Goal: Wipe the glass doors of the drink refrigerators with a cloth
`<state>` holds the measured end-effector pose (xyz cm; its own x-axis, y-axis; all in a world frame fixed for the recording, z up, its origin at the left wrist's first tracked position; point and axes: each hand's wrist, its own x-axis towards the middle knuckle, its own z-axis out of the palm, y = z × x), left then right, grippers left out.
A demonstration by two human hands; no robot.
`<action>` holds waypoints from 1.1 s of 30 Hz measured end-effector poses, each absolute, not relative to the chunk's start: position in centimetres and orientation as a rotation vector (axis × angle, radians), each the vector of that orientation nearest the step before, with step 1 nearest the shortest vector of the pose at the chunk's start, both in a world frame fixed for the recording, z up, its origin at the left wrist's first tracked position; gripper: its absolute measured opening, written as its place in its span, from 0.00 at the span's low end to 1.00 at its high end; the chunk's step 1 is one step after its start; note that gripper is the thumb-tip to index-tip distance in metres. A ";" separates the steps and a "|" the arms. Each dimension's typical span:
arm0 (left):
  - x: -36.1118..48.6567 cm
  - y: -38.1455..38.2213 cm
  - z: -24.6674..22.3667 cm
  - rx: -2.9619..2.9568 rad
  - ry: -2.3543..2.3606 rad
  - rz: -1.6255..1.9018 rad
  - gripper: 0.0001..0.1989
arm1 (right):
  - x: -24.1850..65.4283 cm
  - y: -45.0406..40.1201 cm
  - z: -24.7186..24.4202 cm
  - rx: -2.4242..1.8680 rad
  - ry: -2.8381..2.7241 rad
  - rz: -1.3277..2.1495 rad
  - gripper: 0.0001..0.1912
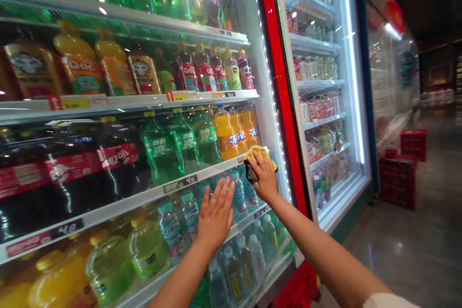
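A yellow and dark grey cloth (251, 171) is pressed by my right hand (264, 173) against the glass door (238, 67) of a drinks fridge, close to its red frame. The cloth sticks out past my fingertips and to the left of them. Lower and to the left, my left hand (215, 211) has its fingers stretched out and seems to rest flat on the same glass, with nothing in it. Behind the glass by my hands are orange soda bottles (226, 132) and bottles with turquoise caps (169, 224).
Shelves hold green soda bottles (184, 139), cola bottles (115, 154) and juice bottles (75, 65). The red door frame (281, 86) runs down the right side. Beyond it stands another lit fridge (321, 82). Red crates (397, 180) sit on the grey floor (393, 255) at the right.
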<state>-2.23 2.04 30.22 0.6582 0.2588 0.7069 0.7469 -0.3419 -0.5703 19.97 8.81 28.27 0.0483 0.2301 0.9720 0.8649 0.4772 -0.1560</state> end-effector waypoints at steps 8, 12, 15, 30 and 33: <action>0.7 3.0 29.7 -1.893 -0.781 -0.696 0.42 | 23.5 11.1 26.1 -1.158 -1.146 -0.515 0.43; 2.2 3.7 30.0 -1.921 -0.743 -0.670 0.42 | 23.6 10.7 26.6 -1.150 -1.250 -0.558 0.48; 3.8 4.6 31.1 -1.931 -0.729 -0.653 0.41 | 25.9 10.9 30.1 -1.164 -1.352 -0.605 0.50; 7.3 6.7 33.7 -1.928 -0.686 -0.651 0.41 | 33.3 13.9 33.8 -1.185 -1.248 -0.504 0.49; 7.8 7.2 35.1 -1.913 -0.681 -0.667 0.43 | 34.3 14.7 38.8 -1.171 -1.234 -0.510 0.46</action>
<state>7.81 7.16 35.07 0.6944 0.1750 0.6980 0.7016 -0.3804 -0.6025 34.34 14.72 38.77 0.3195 0.2706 0.9081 0.8324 0.3777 -0.4055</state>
